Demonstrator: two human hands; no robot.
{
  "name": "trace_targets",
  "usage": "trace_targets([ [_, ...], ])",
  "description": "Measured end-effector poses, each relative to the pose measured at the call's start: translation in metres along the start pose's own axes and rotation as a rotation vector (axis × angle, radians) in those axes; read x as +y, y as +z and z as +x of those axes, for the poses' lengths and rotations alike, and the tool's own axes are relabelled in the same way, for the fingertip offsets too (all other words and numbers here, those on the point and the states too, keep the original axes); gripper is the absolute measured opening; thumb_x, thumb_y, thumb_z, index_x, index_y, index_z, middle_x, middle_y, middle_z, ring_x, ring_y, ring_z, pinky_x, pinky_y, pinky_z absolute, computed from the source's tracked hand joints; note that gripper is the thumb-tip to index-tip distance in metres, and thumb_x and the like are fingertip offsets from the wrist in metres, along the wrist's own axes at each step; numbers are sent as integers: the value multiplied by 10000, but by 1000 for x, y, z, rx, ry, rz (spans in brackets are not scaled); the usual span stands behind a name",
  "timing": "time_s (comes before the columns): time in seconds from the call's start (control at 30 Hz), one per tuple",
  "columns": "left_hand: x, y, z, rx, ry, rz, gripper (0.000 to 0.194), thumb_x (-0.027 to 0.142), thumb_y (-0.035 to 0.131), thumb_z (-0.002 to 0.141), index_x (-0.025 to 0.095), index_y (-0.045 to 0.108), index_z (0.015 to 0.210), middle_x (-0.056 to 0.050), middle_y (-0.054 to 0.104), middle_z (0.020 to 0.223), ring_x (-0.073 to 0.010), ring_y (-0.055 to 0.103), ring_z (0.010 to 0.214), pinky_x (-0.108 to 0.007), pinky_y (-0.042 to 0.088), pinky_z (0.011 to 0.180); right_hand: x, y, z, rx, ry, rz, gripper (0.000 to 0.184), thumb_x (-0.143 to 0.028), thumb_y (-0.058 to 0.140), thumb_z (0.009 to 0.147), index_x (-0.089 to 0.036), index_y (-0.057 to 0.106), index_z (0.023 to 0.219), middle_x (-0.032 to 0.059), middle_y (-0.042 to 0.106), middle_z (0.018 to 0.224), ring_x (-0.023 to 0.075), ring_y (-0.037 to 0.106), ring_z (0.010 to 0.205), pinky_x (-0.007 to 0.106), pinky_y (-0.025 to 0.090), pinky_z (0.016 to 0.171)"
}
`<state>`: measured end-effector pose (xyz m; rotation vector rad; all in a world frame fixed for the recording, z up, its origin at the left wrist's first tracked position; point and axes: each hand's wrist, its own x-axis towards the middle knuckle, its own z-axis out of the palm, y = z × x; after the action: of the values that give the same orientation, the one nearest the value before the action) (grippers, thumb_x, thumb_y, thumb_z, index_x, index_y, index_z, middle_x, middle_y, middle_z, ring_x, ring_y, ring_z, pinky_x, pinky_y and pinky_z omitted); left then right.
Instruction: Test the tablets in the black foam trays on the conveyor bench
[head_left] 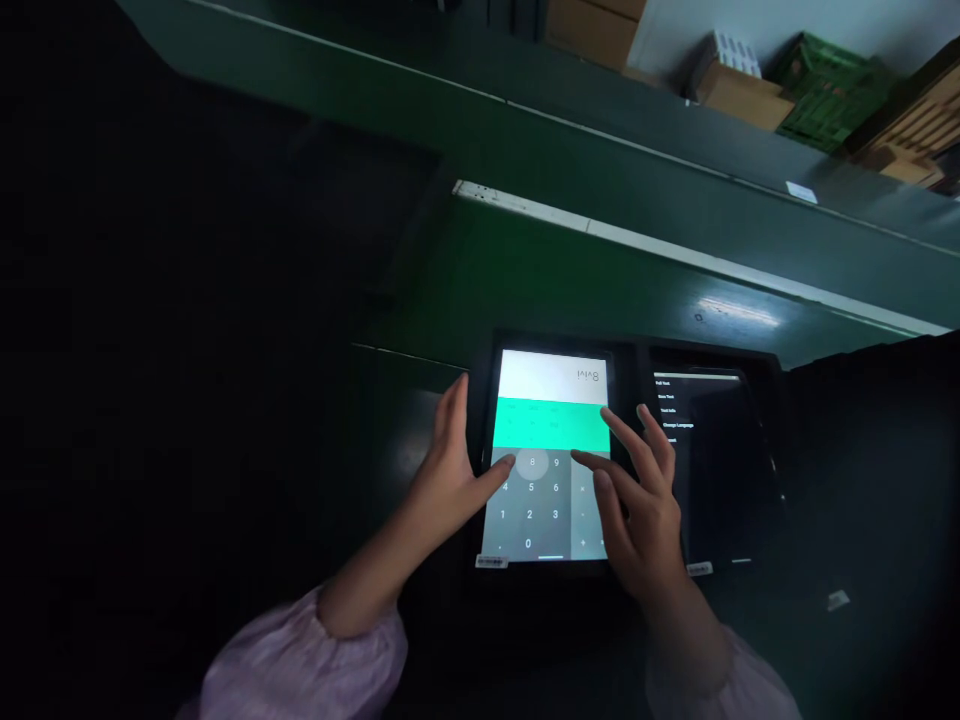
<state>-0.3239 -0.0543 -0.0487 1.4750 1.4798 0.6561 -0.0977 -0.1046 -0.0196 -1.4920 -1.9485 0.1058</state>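
1. Tablet (551, 400) with a lit calculator screen lies flat on the dark green workbench (525, 270), at the centre of the view; a white display strip sits at its 12 o'clock end, a bright green band below it, and a grey number pad toward 6 o'clock.
2. Left hand (450, 470) rests against the tablet's 9 o'clock edge, fingers straight and unclenched, grasping nothing; its thumb touches the screen beside the 8 key, where a pale round highlight shows.
3. Right hand (637, 500) hovers over the tablet's 3 o'clock side, fingers spread and loosely curved, holding nothing; whether a fingertip touches the glass cannot be told.
4. Both forearms enter from 6 o'clock in pale pink sleeves (300, 660).
5. Second tablet (697, 460), dark with a short white text menu, lies just beside the first at 3 o'clock.
6. White edge strip (637, 245) crosses the bench at 12 o'clock of both tablets.
7. Cardboard boxes (742, 95) and a green crate (825, 90) stand far off at 1 o'clock.
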Motion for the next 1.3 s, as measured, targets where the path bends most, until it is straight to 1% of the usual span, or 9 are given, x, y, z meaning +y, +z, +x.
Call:
trace_targets([
  [0.13,6,-2,-1,-10,-43,13,1079,538,665,858,199,78,1698,-212,37,1800,-443,46,1660,-657,232,1292,6,-1,2,87,18,-2,289,-204,509,1078,-237,796,1071,62,678,1447,314,410,1552,547,516,1123],
  [0.27,11,-3,-2,-15,-43,-49,1061,586,629,866,205,88,1695,-186,38,1807,-407,37,1668,-635,222,1302,15,-2,1,156,136,-97,321,-290,511,1087,-254,821,1014,66,698,1414,378,434,1515,650,511,1088],
  [0.47,13,0,-4,-8,-70,-87,1047,590,602,868,194,101,1698,-167,-1,1816,-383,15,1673,-604,197,1318,18,4,-3,42,141,-162,320,-307,495,1095,-254,799,1180,83,530,1610,431,219,1625,783,412,1154],
  [0.7,11,-1,-1,104,-87,-72,830,592,454,963,180,286,1664,-163,215,1787,-358,168,1660,-594,183,1327,7,12,1,-56,85,-194,330,-263,493,1093,-313,755,1289,54,367,1725,430,24,1666,859,315,1171],
  [0.8,6,-4,2,153,-52,-16,773,548,508,943,201,387,1623,-160,349,1733,-367,267,1631,-604,238,1314,7,14,2,-37,109,-174,339,-257,473,1098,-292,761,1273,59,434,1688,421,72,1665,834,337,1184],
  [0.9,3,-5,4,179,-46,31,787,570,512,931,183,423,1610,-174,375,1718,-370,303,1618,-603,265,1305,10,15,2,47,170,-159,347,-234,453,1100,-213,781,1210,106,521,1621,413,142,1655,789,392,1185],
  [1.13,8,-6,7,200,-14,155,870,615,440,911,82,438,1598,-240,435,1674,-386,393,1574,-573,368,1266,8,18,5,-11,98,-137,360,-238,456,1093,-276,769,1266,49,448,1684,428,68,1664,837,344,1188],
  [1.2,9,-7,9,203,26,214,876,604,425,899,33,471,1562,-277,487,1623,-411,468,1521,-595,417,1231,13,10,7,52,124,-107,362,-260,449,1099,-282,780,1244,52,482,1661,417,113,1662,815,371,1187],
  [1.3,6,-14,10,198,71,298,858,569,414,880,3,511,1517,-296,555,1555,-431,561,1438,-608,473,1184,29,-16,5,185,191,-90,365,-335,453,1110,-283,810,1160,62,602,1555,385,284,1623,731,454,1180],
])
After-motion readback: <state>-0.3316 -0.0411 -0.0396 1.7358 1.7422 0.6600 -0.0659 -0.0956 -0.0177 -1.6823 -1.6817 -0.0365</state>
